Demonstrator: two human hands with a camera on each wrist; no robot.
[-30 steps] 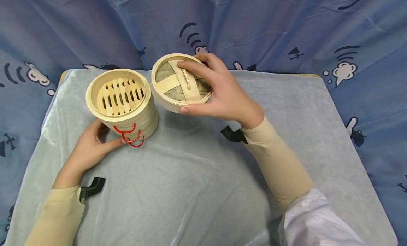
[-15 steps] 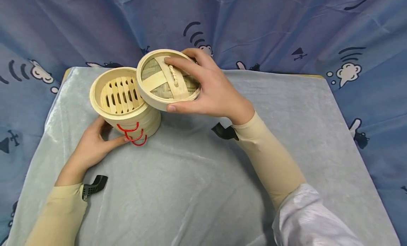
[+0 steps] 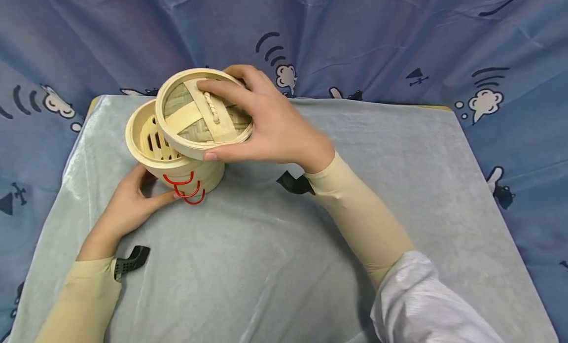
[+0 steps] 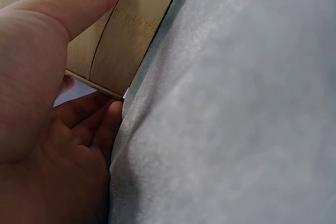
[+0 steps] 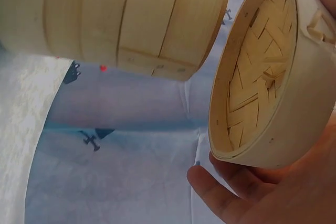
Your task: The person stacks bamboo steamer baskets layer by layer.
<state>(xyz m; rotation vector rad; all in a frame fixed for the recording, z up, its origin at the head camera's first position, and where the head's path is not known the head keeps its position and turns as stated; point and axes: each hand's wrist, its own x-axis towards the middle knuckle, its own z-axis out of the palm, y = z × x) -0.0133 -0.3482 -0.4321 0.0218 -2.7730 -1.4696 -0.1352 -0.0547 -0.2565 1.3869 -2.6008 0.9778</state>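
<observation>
A round bamboo steamer lid (image 3: 186, 117) with a woven top and a twisted handle is gripped by my right hand (image 3: 275, 121), thumb at the near rim and fingers across the top and far side. It overlaps the right part of a stacked bamboo steamer (image 3: 177, 166), whose slatted floor shows at the left. In the right wrist view, a gap parts the lid (image 5: 262, 72) from the top of the steamer stack (image 5: 142, 19). My left hand (image 3: 128, 205) holds the stack low on its left, thumb in front beside the red loops (image 3: 184, 188).
Grey velvety cloth (image 3: 248, 264) covers the table under the stack. Behind it hangs a blue patterned curtain (image 3: 355, 42). Each wrist carries a black camera mount, the left mount (image 3: 133, 261) lying close over the cloth.
My right hand has carried the lid leftward, from beside the stack to over its right part. The left hand keeps its hold on the steamer.
</observation>
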